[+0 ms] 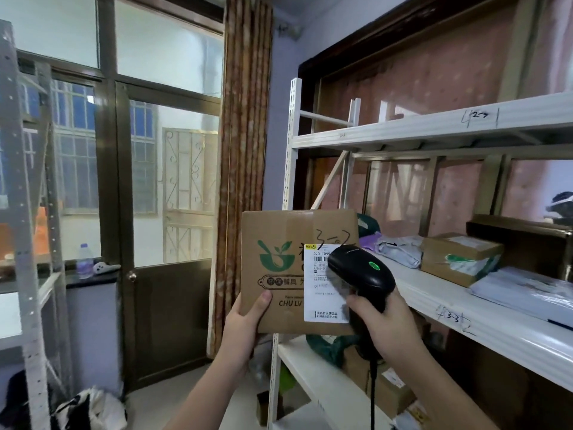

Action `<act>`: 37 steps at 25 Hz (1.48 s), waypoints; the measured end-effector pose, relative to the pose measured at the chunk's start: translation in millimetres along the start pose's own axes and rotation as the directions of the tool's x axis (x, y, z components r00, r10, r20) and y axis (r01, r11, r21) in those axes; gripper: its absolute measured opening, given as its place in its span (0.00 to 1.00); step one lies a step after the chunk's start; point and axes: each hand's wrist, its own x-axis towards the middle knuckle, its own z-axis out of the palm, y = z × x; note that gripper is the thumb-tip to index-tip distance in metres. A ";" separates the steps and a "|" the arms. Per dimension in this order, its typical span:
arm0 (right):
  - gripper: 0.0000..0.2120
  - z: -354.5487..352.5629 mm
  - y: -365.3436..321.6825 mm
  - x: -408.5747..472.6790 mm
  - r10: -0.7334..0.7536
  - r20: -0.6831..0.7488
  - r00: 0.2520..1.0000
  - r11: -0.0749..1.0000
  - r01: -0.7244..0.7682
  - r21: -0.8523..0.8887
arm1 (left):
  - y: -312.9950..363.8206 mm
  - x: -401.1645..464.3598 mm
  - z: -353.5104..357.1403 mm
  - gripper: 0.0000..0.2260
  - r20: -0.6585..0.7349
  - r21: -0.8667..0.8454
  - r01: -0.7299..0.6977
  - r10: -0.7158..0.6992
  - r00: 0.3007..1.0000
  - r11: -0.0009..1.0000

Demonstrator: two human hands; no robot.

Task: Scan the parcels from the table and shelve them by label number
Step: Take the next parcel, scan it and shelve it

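right now your left hand (pixel 248 318) grips the lower left corner of the cardboard parcel (pixel 279 268), thumb on its front, holding it upright in the air before the white shelf (pixel 465 305). your right hand (pixel 384 324) is wrapped around the handle of the black scanner (pixel 359 270), whose head sits over the white label (pixel 322 302). "3-2" is handwritten above that label. other parcels (pixel 459 259) lie on the shelf level behind, marked "3-3".
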 end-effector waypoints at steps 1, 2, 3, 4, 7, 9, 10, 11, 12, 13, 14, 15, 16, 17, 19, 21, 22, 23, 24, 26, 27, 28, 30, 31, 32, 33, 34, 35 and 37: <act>0.16 12.9 0.5 10.1 -0.007 -0.010 1.000 1.000 0.007 -0.008 | 3.0 15.2 -8.1 0.37 0.007 0.017 -0.006 0.005 1.000 1.000; 0.17 25.6 0.3 18.8 -0.012 -0.023 1.000 1.000 0.011 -0.014 | 5.6 29.9 -16.7 0.37 0.016 0.032 -0.007 0.006 1.000 0.999; 0.17 38.0 0.1 26.7 -0.012 -0.036 0.999 1.000 0.012 -0.013 | 8.3 44.1 -24.5 0.37 0.024 0.046 -0.001 0.000 1.000 0.999; 0.17 48.4 -1.3 32.7 -0.010 -0.043 0.999 1.000 0.009 -0.007 | 9.7 57.6 -31.5 0.36 0.033 0.052 0.004 -0.006 0.999 0.999; 0.15 78.0 0.9 47.8 0.026 -0.075 0.997 1.000 -0.024 0.019 | 13.1 95.6 -49.4 0.36 0.092 0.033 0.021 -0.024 0.995 0.999; 0.14 93.5 3.7 56.8 0.043 -0.095 0.995 0.999 -0.041 0.016 | 11.5 119.8 -54.9 0.32 0.120 0.018 0.043 -0.044 0.992 0.999; 0.14 99.5 5.8 62.3 0.048 -0.104 0.993 0.999 -0.047 0.010 | 7.8 131.8 -56.6 0.31 0.124 0.005 0.057 -0.057 0.991 0.998; 0.14 104.6 10.1 68.5 0.054 -0.110 0.992 0.999 -0.053 0.006 | 3.4 142.7 -57.5 0.30 0.132 0.000 0.075 -0.074 0.988 0.997; 0.14 109.1 13.5 75.2 0.060 -0.115 0.992 0.998 -0.060 0.003 | -3.2 154.2 -58.0 0.32 0.142 0.003 0.090 -0.090 0.986 0.996; 0.13 112.6 15.7 81.7 0.066 -0.118 0.991 0.998 -0.066 0.004 | -8.3 164.9 -57.7 0.36 0.149 0.010 0.096 -0.096 0.984 0.995; 0.13 115.6 17.2 89.2 0.072 -0.123 0.990 0.997 -0.071 0.006 | -12.7 176.6 -57.3 0.40 0.151 0.009 0.097 -0.098 0.984 0.995; 0.13 118.1 22.3 99.8 0.074 -0.135 0.988 0.997 -0.075 -0.001 | -16.6 190.5 -55.6 0.43 0.153 0.000 0.104 -0.103 0.983 0.995; 0.14 120.2 27.6 111.4 0.069 -0.144 0.987 0.997 -0.072 -0.017 | -20.4 205.0 -53.2 0.44 0.160 -0.002 0.099 -0.098 0.982 0.995; 0.16 121.9 33.0 123.6 0.066 -0.149 0.987 0.997 -0.071 -0.030 | -24.6 220.6 -50.2 0.45 0.172 0.000 0.080 -0.079 0.982 0.997; 0.16 125.5 40.5 146.2 0.059 -0.148 0.987 0.997 -0.064 -0.034 | -28.5 249.2 -42.6 0.43 0.180 -0.022 0.054 -0.050 0.982 0.998; 0.13 128.9 45.2 168.1 0.036 -0.155 0.987 0.997 -0.045 -0.056 | -26.7 272.9 -34.5 0.37 0.175 -0.045 0.045 -0.037 0.984 0.998; 0.10 129.9 46.6 177.8 0.030 -0.165 0.986 0.998 -0.039 -0.053 | -27.6 282.4 -31.7 0.31 0.176 -0.058 0.039 -0.028 0.984 0.998; 0.08 131.4 48.0 189.3 0.028 -0.181 0.983 0.998 -0.037 -0.043 | -27.5 292.0 -28.3 0.26 0.173 -0.081 0.043 -0.029 0.985 0.996; 0.06 132.9 47.9 200.2 0.027 -0.199 0.980 0.999 -0.035 -0.035 | -27.4 300.7 -25.2 0.24 0.178 -0.103 0.048 -0.029 0.984 0.993; 0.06 135.9 44.8 221.6 0.023 -0.234 0.972 0.999 -0.034 -0.040 | -27.5 318.6 -20.9 0.26 0.202 -0.139 0.055 -0.026 0.979 0.989; 0.06 137.4 43.2 231.6 0.015 -0.242 0.970 0.998 -0.029 -0.052 | -26.4 327.3 -19.4 0.27 0.216 -0.153 0.055 -0.021 0.976 0.987; 0.06 139.1 40.4 240.4 0.001 -0.238 0.971 0.997 -0.018 -0.069 | -25.0 337.1 -18.1 0.28 0.233 -0.166 0.050 -0.010 0.972 0.985; 0.06 142.7 36.2 253.9 -0.021 -0.225 0.974 0.994 -0.005 -0.112 | -20.4 358.1 -14.8 0.31 0.254 -0.165 0.039 0.004 0.967 0.986; 0.06 146.0 35.0 260.4 -0.030 -0.229 0.973 0.992 0.000 -0.128 | -16.2 369.3 -12.8 0.33 0.267 -0.152 0.034 0.008 0.964 0.988; 0.05 149.8 33.8 266.0 -0.035 -0.240 0.970 0.991 0.002 -0.136 | -13.7 380.3 -11.2 0.35 0.282 -0.141 0.036 0.005 0.959 0.989; 0.04 153.8 32.8 271.1 -0.036 -0.260 0.965 0.990 -0.002 -0.144 | -11.2 389.9 -9.4 0.33 0.301 -0.138 0.044 -0.001 0.954 0.989; 0.04 158.3 32.0 275.3 -0.032 -0.283 0.959 0.988 -0.012 -0.153 | -11.5 400.4 -8.0 0.27 0.322 -0.142 0.045 0.003 0.947 0.989; 0.04 162.4 32.1 279.3 -0.028 -0.309 0.951 0.987 -0.023 -0.160 | -10.9 408.6 -6.8 0.22 0.343 -0.144 0.044 0.008 0.939 0.989; 0.04 170.3 31.0 286.3 -0.020 -0.361 0.933 0.985 -0.044 -0.169 | -10.9 424.0 -3.6 0.20 0.401 -0.145 0.058 0.005 0.916 0.988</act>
